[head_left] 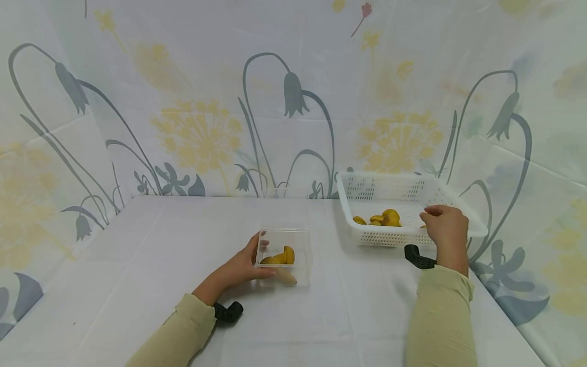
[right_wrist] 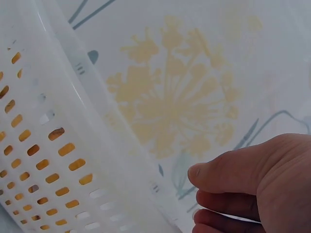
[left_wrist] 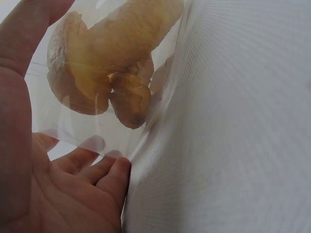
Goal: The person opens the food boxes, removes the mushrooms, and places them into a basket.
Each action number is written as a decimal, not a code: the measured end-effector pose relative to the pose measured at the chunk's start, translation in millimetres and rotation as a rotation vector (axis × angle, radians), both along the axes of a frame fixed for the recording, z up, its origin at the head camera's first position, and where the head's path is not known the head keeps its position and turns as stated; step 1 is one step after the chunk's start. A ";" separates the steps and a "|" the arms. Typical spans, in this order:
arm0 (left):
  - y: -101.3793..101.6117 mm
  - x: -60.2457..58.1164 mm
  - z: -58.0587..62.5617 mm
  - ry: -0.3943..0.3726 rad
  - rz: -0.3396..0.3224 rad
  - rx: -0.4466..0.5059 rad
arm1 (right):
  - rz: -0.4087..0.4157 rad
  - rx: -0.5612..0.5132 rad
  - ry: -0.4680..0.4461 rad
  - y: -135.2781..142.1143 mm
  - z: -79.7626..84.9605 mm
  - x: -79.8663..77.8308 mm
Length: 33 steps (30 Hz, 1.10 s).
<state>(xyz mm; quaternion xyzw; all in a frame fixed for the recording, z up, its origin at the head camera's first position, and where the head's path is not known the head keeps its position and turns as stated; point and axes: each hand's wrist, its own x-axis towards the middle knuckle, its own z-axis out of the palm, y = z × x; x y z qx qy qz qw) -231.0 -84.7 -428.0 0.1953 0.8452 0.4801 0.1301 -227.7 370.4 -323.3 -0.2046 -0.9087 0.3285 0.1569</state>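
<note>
1 clear box in left hand, right hand apart, over basket

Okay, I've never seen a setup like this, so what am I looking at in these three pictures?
There's no machine here, just a person working bare-handed. The wide picture comes from a camera worn on the head; the two close ones come from cameras worn on each wrist, probably the small black devices. On a white-covered table stand a clear rectangular plastic box and, farther back on the right, a white rectangular perforated plastic basket. Both contain yellow-brown mushroom-like pieces. The left hand grips the box's side. The right hand is by the basket's near right corner, and I can see nothing held in it.
</note>
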 end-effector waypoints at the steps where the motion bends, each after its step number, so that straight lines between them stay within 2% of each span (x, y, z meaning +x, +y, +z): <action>1: 0.0 0.1 0.2 0.001 0.000 -0.001 | 0.007 0.001 0.000 -0.7 0.5 0.1; 13: 0.3 0.5 1.3 -0.001 0.006 -0.013 | 0.097 0.060 0.008 -17.6 5.4 -3.2; 33: 0.0 -0.7 0.1 -0.010 0.004 -0.006 | 0.349 0.127 0.032 -55.2 20.1 -5.4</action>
